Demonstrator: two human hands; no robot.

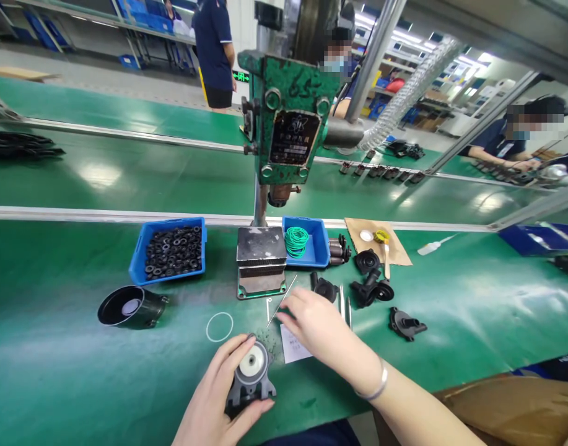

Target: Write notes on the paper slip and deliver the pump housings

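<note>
My left hand [221, 393] is wrapped round a dark grey motor housing [250, 387], gripping it at its sides. A round white disc [252, 360] with a small centre hole faces up in it. My right hand [302, 319] reaches over the bench with thumb and forefinger at a thin metal rod [290, 286], which slants between the fingertips. Beside the rod lies a small silver key-shaped piece [267, 308]. A paper slip [293, 347] sits partly under my right hand. A pale ring [219, 326] lies flat left of the rod. Tiny dark bits [267, 341] are scattered near the housing.
A green press [290, 118] stands over a metal block [261, 248]. Blue bins hold black rings [173, 251] and green rings [296, 241]. A black cylinder [134, 308] lies left; black covers [407, 323] and a brush [386, 257] lie right. Co-workers [214, 49] are beyond.
</note>
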